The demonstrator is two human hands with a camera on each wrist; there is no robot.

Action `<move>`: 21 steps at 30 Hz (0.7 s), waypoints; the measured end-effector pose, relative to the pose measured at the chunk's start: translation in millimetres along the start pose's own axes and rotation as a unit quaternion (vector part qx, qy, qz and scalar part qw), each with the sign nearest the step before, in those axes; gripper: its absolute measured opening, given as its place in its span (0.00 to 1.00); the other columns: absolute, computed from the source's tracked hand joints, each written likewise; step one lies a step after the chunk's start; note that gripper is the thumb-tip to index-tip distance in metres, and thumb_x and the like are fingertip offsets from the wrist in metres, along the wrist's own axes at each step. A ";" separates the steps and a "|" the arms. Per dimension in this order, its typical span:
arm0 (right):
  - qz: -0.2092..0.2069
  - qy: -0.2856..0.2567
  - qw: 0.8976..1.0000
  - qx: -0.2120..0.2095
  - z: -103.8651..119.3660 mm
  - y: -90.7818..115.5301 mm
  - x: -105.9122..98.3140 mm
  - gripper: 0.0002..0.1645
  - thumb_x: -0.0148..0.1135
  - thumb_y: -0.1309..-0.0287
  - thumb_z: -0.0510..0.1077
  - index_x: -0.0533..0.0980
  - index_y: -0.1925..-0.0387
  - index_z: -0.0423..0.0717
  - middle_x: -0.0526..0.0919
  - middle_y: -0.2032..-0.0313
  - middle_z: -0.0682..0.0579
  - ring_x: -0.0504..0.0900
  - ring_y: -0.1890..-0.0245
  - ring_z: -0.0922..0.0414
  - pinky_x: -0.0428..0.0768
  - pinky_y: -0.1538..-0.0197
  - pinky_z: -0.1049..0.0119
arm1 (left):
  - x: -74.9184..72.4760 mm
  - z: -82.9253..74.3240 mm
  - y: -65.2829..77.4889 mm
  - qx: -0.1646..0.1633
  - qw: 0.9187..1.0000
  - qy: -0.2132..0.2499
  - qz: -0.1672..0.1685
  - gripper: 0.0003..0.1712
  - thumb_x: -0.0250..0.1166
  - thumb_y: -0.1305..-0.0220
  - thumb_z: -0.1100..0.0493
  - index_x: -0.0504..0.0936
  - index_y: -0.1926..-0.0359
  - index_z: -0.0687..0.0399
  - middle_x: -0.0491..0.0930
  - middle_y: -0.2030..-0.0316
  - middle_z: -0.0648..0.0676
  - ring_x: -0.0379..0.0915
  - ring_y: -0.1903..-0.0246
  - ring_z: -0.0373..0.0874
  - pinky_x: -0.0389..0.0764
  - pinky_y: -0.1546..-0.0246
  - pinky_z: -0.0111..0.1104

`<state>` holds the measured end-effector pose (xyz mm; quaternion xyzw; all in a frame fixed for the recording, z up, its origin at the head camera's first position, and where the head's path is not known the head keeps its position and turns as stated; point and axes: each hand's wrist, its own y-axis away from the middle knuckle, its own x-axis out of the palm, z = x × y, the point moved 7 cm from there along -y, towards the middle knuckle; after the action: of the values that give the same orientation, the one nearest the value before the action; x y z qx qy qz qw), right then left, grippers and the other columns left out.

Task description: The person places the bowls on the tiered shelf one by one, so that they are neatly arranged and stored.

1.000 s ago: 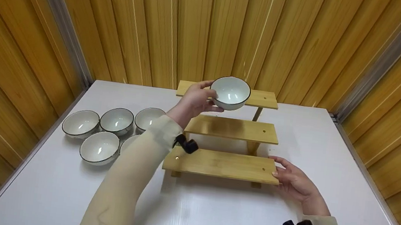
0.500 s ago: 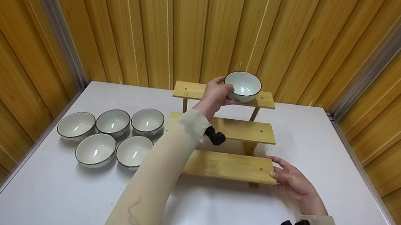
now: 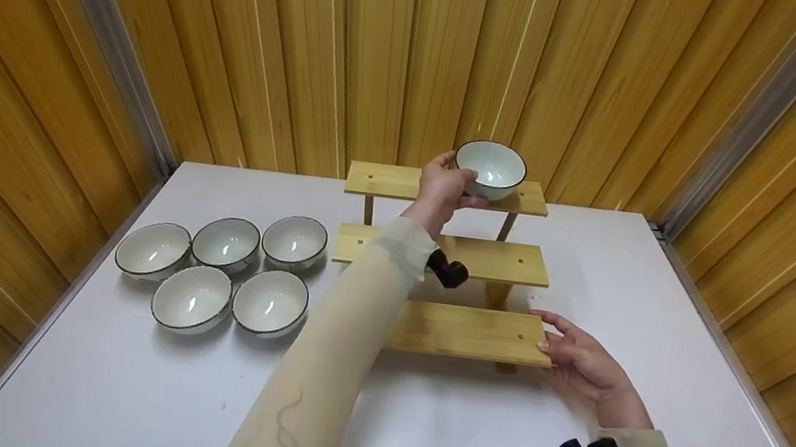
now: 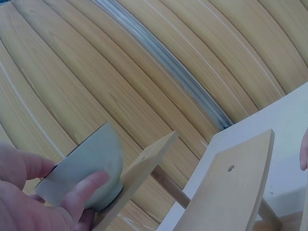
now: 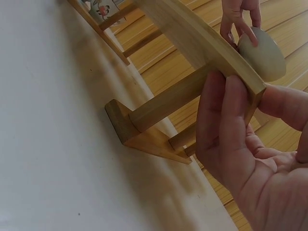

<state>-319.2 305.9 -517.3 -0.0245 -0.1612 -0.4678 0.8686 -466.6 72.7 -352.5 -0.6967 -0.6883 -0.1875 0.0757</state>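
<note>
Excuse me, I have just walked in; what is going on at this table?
A person's left hand holds a white bowl at the top shelf of a three-tier wooden stand, toward its right end. The right hand grips the right end of the bottom shelf. Five more bowls sit on the white table, left of the stand.

I see the left sleeve (image 3: pixel 325 365) hiding one end of the lowest shelf (image 3: pixel 468 333), the desk (image 3: pixel 88 376) cut off below.
</note>
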 end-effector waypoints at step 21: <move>0.006 0.002 1.000 -0.001 1.7 -2.1 0.2 0.30 0.44 0.26 0.28 0.65 0.31 0.54 0.77 0.42 0.53 0.83 0.49 0.59 0.87 0.48 0.71 | -6.6 -1.8 -3.0 -0.059 0.998 -0.015 0.033 0.40 0.61 0.26 0.66 0.55 0.19 0.55 0.53 0.19 0.58 0.72 0.34 0.61 0.90 0.48 0.42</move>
<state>-321.3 304.9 -515.8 -0.0258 -0.1592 -0.4624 0.8719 -469.7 66.0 -353.6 -0.7246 -0.6540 -0.2153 0.0302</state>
